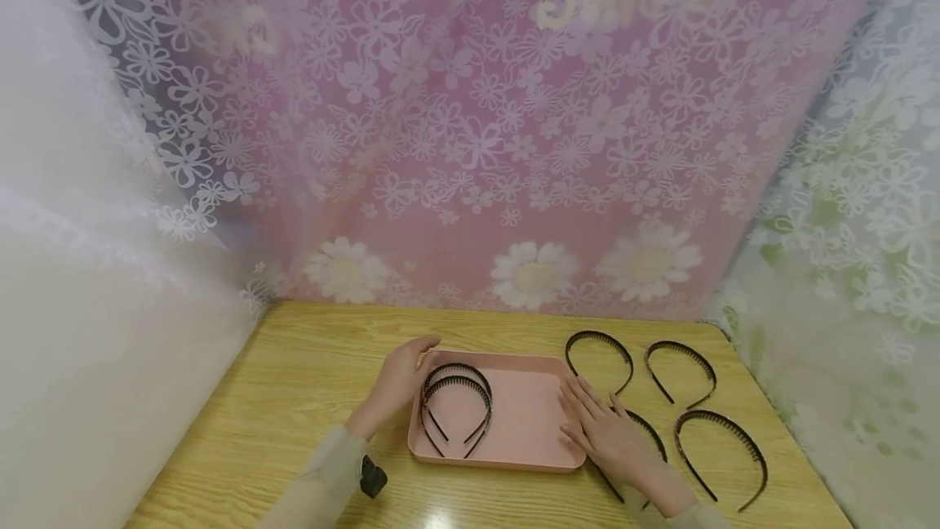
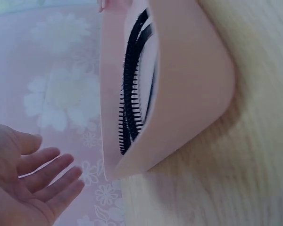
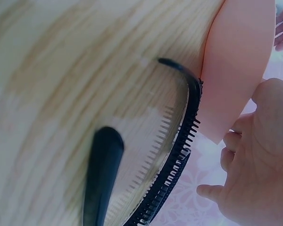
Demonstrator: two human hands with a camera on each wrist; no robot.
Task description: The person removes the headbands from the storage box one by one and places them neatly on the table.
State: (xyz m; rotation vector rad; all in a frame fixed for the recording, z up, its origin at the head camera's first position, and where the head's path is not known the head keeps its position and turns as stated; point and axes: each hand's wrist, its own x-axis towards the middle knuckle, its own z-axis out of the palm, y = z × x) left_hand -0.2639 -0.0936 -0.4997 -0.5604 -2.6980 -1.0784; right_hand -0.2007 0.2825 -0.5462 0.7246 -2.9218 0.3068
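A pink tray lies on the table with two black toothed headbands overlapping in its left part. My left hand is at the tray's left end; in the left wrist view its fingers are spread and relaxed, holding nothing. At the tray's right end is my right hand, fingers extended over the rim. The right wrist view shows that hand against the tray's outer wall, some fingertips hidden. Partly beneath the right hand in the head view lies another black headband.
More black headbands lie right of the tray: one behind the right hand, one at the back right, one at the front right. Floral curtains hang around the wooden table. A black device is at the left wrist.
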